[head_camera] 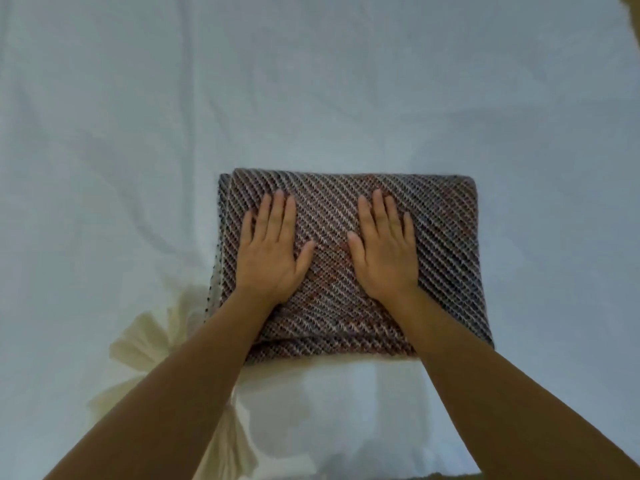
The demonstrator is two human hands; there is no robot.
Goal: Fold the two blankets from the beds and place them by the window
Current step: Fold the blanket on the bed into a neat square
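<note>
A striped woven blanket [446, 244], in brown, grey and reddish diagonal lines, lies folded into a thick rectangle on the white bed sheet [311, 81]. My left hand [270, 251] rests flat on its left half, fingers spread and pointing away from me. On the middle of the blanket my right hand [384, 247] lies flat in the same way, palm down. Neither hand grips the cloth. Only one blanket is in view.
The white sheet covers nearly the whole view, with soft creases. A cream pleated cloth [149, 341] fans out at the lower left, beside the blanket's near left corner. A brown edge [632, 15] shows at the top right corner.
</note>
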